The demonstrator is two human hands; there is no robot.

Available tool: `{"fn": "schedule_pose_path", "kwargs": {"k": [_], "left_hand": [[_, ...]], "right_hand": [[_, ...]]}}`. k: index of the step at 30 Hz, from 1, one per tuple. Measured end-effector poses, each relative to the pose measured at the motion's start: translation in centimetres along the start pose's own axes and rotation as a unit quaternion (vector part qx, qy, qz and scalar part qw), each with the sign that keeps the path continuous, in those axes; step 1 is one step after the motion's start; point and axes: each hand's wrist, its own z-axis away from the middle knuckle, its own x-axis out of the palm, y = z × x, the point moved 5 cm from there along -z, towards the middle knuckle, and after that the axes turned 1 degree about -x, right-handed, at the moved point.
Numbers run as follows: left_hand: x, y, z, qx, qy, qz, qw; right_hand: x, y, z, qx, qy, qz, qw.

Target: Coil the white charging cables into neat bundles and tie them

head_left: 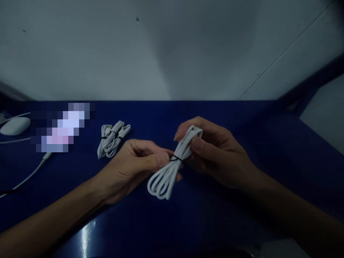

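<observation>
A coiled white cable (163, 181) is held up in front of me, above the blue table. A thin black tie (176, 158) cinches the coil round its middle. My left hand (134, 161) pinches the bundle close to the tie, thumb in front and fingers partly hidden behind. With thumb and fingers closed on the upper loops, my right hand (217, 152) grips the same coil. Its loops fan out at the lower end. Beyond my left wrist lie several more bundled white cables (111, 139) with black ties, resting together on the table.
At the left, a pixelated bright object (63, 129) has a white cord (33, 176) running from its lower end. A white rounded object (15, 126) sits at the far left edge. Behind the blue tabletop (150, 118) rises a pale wall (107, 53).
</observation>
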Motion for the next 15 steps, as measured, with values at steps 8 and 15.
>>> {"fn": "schedule_pose_path", "kwargs": {"k": [8, 15], "left_hand": [[-0.1, 0.6, 0.0, 0.022, -0.001, -0.071, 0.997], [-0.4, 1.3, 0.2, 0.116, 0.022, -0.125, 0.985]], "right_hand": [[0.0, -0.1, 0.1, 0.016, 0.023, 0.028, 0.999], [0.0, -0.1, -0.1, 0.008, 0.024, 0.022, 0.999]]}}
